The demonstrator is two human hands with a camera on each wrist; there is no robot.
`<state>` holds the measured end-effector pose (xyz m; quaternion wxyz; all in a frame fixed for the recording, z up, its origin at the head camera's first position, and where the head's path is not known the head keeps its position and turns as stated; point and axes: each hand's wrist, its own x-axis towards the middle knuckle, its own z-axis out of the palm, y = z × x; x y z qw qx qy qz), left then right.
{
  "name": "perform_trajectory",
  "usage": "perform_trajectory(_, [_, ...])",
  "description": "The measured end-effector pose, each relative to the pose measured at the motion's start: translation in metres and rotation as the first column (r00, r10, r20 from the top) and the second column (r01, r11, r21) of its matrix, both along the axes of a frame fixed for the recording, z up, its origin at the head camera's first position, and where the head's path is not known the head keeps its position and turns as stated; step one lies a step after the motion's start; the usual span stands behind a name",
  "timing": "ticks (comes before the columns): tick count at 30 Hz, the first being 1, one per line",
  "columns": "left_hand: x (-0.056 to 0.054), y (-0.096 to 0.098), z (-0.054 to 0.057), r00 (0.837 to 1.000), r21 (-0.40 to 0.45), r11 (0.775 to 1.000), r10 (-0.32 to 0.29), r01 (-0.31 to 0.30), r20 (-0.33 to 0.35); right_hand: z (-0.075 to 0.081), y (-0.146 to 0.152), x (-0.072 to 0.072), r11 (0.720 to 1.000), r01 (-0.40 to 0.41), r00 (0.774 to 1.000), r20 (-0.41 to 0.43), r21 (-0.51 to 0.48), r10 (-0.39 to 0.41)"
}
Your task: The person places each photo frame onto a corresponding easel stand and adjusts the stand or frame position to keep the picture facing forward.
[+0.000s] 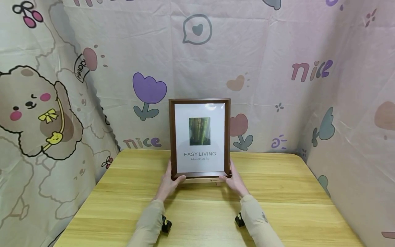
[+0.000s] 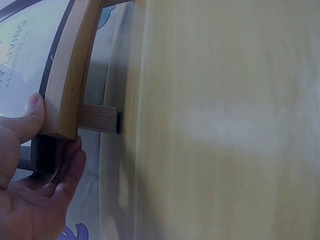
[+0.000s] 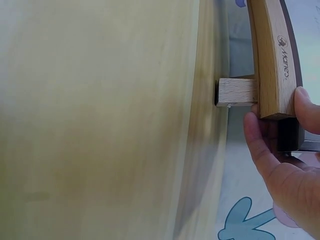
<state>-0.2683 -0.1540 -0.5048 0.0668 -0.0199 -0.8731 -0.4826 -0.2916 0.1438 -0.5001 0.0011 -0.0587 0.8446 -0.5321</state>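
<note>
A dark brown picture frame (image 1: 200, 137) stands upright at the table's far side, with a bamboo picture and the words "EASY LIVING" on its sheet. Its bottom edge rests on the light wooden ledge of a small easel stand (image 1: 200, 180). My left hand (image 1: 169, 184) grips the lower left corner, thumb in front and fingers behind. At the opposite lower corner my right hand (image 1: 235, 180) holds on the same way. Both wrist views show the ledge (image 2: 67, 75) and a short wooden foot (image 3: 237, 92) under it. The rest of the stand is hidden behind the frame.
The wood-grain table (image 1: 200, 212) spreads in front of and beside the stand. A printed cloth (image 1: 197, 68) hangs behind the table and along both sides. Dark wrist devices (image 1: 166, 224) sit under both sleeves.
</note>
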Motion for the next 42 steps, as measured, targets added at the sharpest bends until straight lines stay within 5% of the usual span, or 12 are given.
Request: perform_trajectory(42, [-0.005,0.018,0.002,0.999,0.004,0.999,-0.037,0.037,-0.031,0.001,0.018,0.007,0.999,0.031,0.999,-0.011,-0.006,-0.031])
